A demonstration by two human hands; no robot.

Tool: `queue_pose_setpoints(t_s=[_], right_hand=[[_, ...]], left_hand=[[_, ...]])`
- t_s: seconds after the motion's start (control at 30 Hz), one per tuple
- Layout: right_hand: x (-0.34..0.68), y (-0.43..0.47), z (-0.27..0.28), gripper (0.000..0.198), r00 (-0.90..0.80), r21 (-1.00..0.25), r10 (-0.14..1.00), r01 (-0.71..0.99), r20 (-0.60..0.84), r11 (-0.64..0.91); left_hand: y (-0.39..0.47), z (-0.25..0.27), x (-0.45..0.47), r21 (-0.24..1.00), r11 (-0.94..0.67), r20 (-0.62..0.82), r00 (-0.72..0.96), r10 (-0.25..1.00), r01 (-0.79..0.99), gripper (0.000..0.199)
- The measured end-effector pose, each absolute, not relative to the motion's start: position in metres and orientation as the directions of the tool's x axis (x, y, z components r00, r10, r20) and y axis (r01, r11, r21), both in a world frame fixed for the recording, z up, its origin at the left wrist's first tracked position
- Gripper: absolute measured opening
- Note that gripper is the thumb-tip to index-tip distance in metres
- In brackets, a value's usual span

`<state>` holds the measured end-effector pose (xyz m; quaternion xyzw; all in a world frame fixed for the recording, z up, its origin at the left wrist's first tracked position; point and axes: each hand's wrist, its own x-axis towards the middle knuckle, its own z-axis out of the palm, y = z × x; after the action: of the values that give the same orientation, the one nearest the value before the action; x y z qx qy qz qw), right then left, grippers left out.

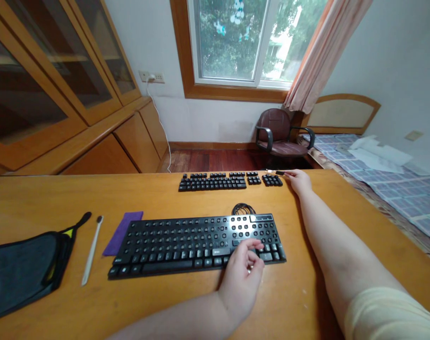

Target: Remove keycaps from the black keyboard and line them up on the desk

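A black keyboard (179,243) lies across the middle of the wooden desk. Most of its upper rows are bare of keycaps, while caps still sit along the lower edge and at the lower right. My left hand (241,276) rests over its lower right part with the fingers curled towards the thumb; what they hold, if anything, is hidden. Far off at the desk's back edge, my right hand (299,182) pinches the end of a small black-handled tool (280,173) with a thin shiny tip. Beside that tool, removed black keycaps (215,183) are laid out in rows.
Left of the keyboard lie a purple cloth (122,233), partly under it, a white-handled brush (92,250) and a dark zip pouch (27,269). A coiled black cable (243,208) sits behind the keyboard. Beyond the desk stands a brown armchair (280,134).
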<state>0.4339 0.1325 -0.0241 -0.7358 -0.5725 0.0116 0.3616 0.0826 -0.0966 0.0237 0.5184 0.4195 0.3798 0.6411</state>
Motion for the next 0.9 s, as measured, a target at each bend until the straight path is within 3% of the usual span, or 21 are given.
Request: queue_pose_setpoints(t_s=[0.3,0.9], right_hand=[[0.443,0.154,-0.03,0.024,0.199,-0.493,0.922,0.87,0.331,-0.01],[0.449,0.156,-0.034,0.026,0.135,-0.46,0.933,0.887,0.334,0.037]], left_hand=[[-0.097,0.021,0.082,0.987,0.158,-0.133,0.362,0.923,-0.04,0.03],[-0.097,0.021,0.081,0.99,0.14,-0.119,0.363,0.924,-0.031,0.029]])
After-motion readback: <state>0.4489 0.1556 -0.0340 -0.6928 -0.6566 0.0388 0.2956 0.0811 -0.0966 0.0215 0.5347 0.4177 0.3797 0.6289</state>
